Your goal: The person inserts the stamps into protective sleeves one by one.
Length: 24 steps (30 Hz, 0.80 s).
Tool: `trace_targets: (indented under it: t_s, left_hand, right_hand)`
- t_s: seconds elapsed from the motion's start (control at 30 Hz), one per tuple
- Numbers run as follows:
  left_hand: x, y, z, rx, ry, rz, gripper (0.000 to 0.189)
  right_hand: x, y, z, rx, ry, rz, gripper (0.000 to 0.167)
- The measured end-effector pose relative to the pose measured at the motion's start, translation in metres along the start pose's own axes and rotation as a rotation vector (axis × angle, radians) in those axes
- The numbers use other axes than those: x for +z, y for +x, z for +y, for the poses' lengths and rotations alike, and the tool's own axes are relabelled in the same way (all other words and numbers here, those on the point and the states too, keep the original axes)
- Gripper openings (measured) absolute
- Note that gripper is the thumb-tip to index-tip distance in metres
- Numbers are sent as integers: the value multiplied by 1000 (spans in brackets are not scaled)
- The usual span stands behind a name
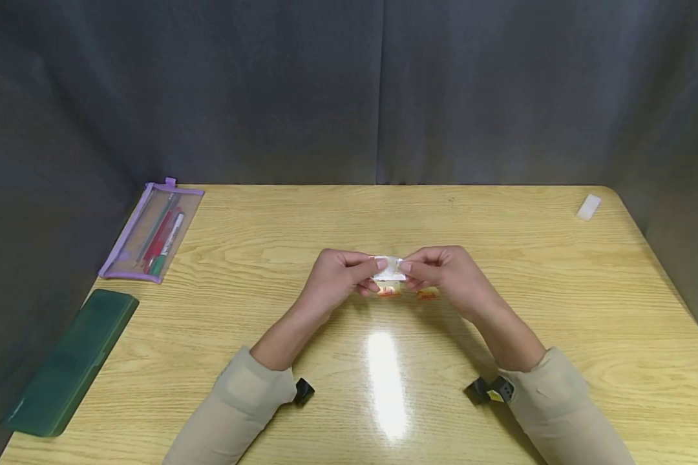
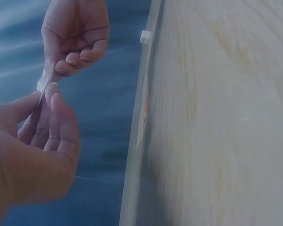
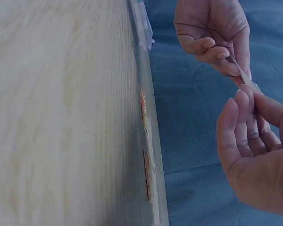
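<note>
- Nearest the head camera are two rolled beige sleeves [image 1: 227, 413], with a dark device [image 1: 304, 391] at the left cuff.
- Both hands meet over the middle of the worktop [image 1: 267, 219]. The left hand [image 1: 340, 278] pinches one end of a small, shiny white packet [image 1: 388, 268] between thumb and fingers; the right hand [image 1: 448, 274] pinches the other end likewise.
- The packet is held up off the wood; whether it is sealed, I cannot tell.
- Two pieces with orange-red print, one on the left [image 1: 389, 292] and one on the right [image 1: 428, 294], lie on the worktop, just beyond the hands' grasp.
- The step in hand looks like working the packet from both ends, perhaps to open it.
- The next move probably calls for a firm pinch on each side and a small, controlled pull or twist, lest contents spill.
</note>
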<state>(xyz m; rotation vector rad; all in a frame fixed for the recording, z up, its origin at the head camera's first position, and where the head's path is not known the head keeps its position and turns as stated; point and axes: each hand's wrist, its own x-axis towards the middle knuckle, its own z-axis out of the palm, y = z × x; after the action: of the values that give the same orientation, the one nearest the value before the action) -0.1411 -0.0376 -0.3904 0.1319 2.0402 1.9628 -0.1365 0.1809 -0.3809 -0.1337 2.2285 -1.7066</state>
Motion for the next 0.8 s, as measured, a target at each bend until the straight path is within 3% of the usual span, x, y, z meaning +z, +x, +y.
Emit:
trace_targets:
  t_s: [0.5,0.8]
  left_hand:
    - [-7,-1,4,-25,10,-38,24]
    - [-18,9,11,-32,45,61,19]
  right_hand:
    - [1,-1,-1,14,52,10,28]
    - [3,9,-11,-3,34,40,25]
